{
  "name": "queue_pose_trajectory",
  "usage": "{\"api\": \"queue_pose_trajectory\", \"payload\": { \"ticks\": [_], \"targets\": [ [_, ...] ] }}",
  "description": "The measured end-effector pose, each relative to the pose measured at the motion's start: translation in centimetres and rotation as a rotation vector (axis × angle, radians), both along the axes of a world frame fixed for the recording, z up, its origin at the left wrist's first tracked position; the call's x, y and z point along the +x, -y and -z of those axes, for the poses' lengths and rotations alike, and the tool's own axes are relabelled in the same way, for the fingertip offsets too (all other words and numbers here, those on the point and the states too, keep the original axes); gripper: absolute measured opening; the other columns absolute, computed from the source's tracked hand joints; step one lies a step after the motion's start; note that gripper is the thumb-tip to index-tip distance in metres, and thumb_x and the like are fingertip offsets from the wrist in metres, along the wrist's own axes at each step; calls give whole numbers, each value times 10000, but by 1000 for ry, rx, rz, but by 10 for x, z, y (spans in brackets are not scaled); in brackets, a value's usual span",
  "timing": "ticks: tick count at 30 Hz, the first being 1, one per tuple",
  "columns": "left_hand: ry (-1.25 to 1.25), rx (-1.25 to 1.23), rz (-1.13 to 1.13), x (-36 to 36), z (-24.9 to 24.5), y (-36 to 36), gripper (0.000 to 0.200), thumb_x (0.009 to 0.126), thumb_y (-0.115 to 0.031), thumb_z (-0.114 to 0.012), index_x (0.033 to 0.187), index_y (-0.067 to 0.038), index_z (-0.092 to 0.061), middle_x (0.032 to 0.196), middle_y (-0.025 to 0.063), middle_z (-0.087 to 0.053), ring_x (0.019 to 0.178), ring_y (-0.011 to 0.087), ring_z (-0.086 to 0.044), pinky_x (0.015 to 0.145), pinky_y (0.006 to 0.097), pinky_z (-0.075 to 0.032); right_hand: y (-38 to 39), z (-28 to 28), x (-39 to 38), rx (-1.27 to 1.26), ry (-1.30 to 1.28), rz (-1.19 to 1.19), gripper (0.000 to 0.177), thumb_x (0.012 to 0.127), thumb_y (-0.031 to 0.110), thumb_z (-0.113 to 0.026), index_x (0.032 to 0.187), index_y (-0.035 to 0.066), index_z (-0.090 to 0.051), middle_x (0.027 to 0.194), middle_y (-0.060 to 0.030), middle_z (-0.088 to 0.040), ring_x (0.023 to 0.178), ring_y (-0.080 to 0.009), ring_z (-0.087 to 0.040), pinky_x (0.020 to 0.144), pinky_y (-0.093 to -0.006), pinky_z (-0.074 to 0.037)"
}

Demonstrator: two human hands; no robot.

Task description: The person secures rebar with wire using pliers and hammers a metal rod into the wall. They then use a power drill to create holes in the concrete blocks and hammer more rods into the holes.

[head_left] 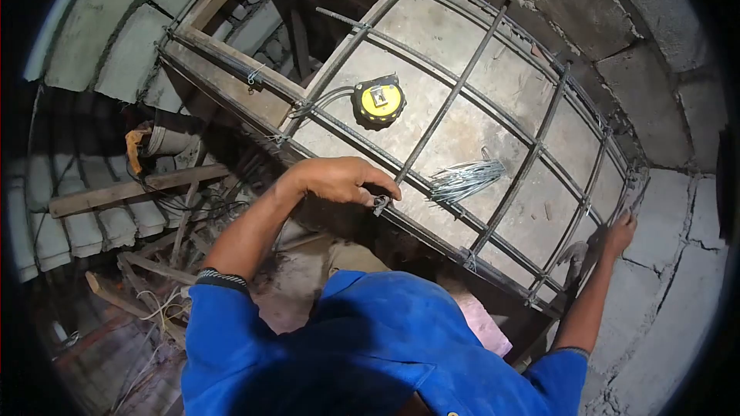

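My left hand (335, 179) is closed at the near edge of a rebar grid (439, 129), thumb and fingers pinched around a small curled piece of tie wire (380, 203) at the bar. Far to the right, my right hand (620, 234) is closed beside the block wall, near the grid's right corner; what it grips, if anything, is hard to make out. A bundle of cut tie wires (466, 179) lies on the board under the grid. Further back rests a yellow and black tape measure (378, 100). Several bar crossings carry twisted wire ties.
Grey block walls (655, 293) border the grid at the right and back. A wood-framed opening (266, 23) lies at the back left. Lower left are a plank (139, 189), loose timber and cables, with an orange-handled object (136, 148) by a bucket (163, 141).
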State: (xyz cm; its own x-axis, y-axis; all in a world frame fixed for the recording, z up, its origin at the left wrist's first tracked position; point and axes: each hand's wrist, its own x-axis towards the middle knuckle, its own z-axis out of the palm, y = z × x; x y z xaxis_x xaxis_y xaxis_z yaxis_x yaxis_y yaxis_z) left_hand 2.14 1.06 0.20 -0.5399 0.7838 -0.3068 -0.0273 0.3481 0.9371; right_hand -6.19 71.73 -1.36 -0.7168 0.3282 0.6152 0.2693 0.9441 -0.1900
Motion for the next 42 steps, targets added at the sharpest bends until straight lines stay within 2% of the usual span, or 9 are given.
{"api": "queue_pose_trajectory", "payload": {
  "ticks": [1,3,6,13,16,19,28,31,42],
  "targets": [
    [3,-23,15,0,-1,-2,593,791,-87,-775,1351,-74,-580,1289,149,-659,1224,306,-605,1042,387,-451,3,-18,7,8,-7,-4,349,1000,292,-554,1117,-20,-658,898,-184,-701,828,-359,-673,758,-426,-513],
    [-9,-34,24,0,-5,-8,599,781,-109,-793,1343,-85,-589,1263,151,-674,1196,310,-622,1021,385,-462,38,-69,30,-521,123,32,317,1023,302,-557,1066,5,-659,729,-63,-590,615,-179,-551,586,-332,-447],
    [-59,-257,17,8,-7,-15,622,749,-160,-833,1329,-142,-608,1245,143,-680,1143,342,-644,946,407,-496,73,-94,60,-607,118,-203,328,1039,317,-563,1008,4,-657,688,18,-478,586,-60,-417,523,-232,-351],
    [-203,-177,-51,16,4,-10,583,760,-169,-828,1303,-148,-618,1198,141,-697,1096,351,-666,910,434,-505,229,-138,93,-719,460,-714,157,978,122,-624,1047,-1,-694,722,-2,-577,629,-80,-536,570,-244,-453],
    [-240,-154,-86,19,8,-7,607,762,-149,-819,1324,-158,-587,1097,148,-713,1034,356,-680,884,439,-503,295,-157,95,-719,609,-849,234,979,200,-653,1065,-16,-673,724,-11,-574,613,-89,-536,565,-249,-450],
    [-194,-143,-100,17,-4,-8,673,758,-131,-812,1372,-175,-542,1075,150,-708,1022,358,-681,877,441,-502,352,-174,91,-491,752,-1062,132,907,56,-684,1020,-10,-703,698,-84,-621,597,-151,-595,567,-298,-473],
    [-216,-123,-123,19,6,-7,777,706,-58,-828,1387,-155,-467,1100,165,-698,1046,363,-676,857,440,-515,421,-164,83,-115,865,-1242,218,873,243,-766,984,60,-725,789,-141,-677,669,-330,-657,587,-415,-504],
    [-283,-92,-140,19,8,-8,751,693,-115,-838,1362,-138,-499,1008,144,-709,987,352,-689,831,443,-519,422,-155,80,-37,913,-1278,199,858,201,-742,997,62,-719,816,-131,-680,712,-337,-660,621,-428,-510],
    [-288,-64,-99,17,13,-7,637,726,-134,-827,1316,-148,-587,1103,134,-714,1015,326,-686,868,424,-514,440,-190,74,305,992,-1317,218,801,116,-656,1011,85,-704,841,-128,-656,826,-335,-646,700,-427,-511]
  ]
}}
